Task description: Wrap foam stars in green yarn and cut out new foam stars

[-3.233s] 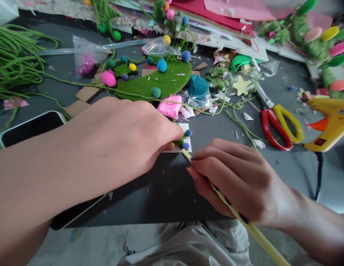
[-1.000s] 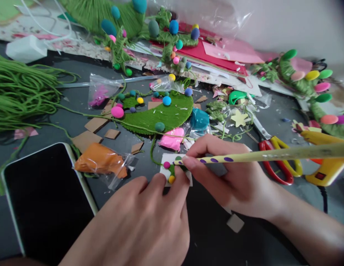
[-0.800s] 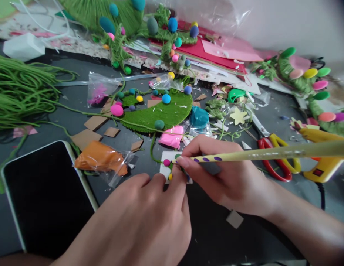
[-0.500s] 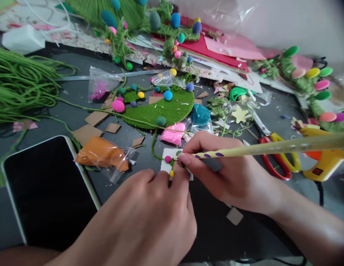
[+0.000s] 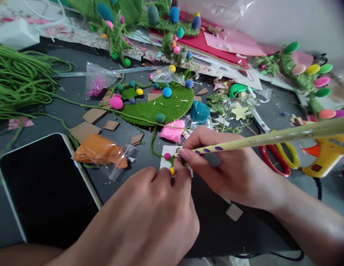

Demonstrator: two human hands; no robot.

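Note:
My left hand [image 5: 149, 210] reaches in from the lower left with its fingers bent. Its index fingertip presses on a small green yarn piece [image 5: 172, 162] lying on a white card [image 5: 163, 152]. Small coloured balls sit on that piece, including a magenta ball [image 5: 167, 156] and a yellow ball [image 5: 172, 171]; part of it is hidden under my fingers. My right hand [image 5: 230, 173] pinches a pale yellow tapered stick [image 5: 230, 145] with purple spots near its thin end. The tip touches or hovers just beside the magenta ball; I cannot tell which.
Around the hands lie a phone [image 5: 47, 192], a bagged orange clay lump [image 5: 98, 152], a bagged pink lump [image 5: 173, 131] and a green yarn crescent [image 5: 172, 107]. To the right are scissors [image 5: 274, 162] and a yellow glue gun [image 5: 321, 159]. Green yarn [image 5: 19, 85] heaps at left.
My left hand has moved from above the card to its near side, and the stick has swung from pointing up-left to nearly level. In the last second both hands barely move; the view shifts slightly.

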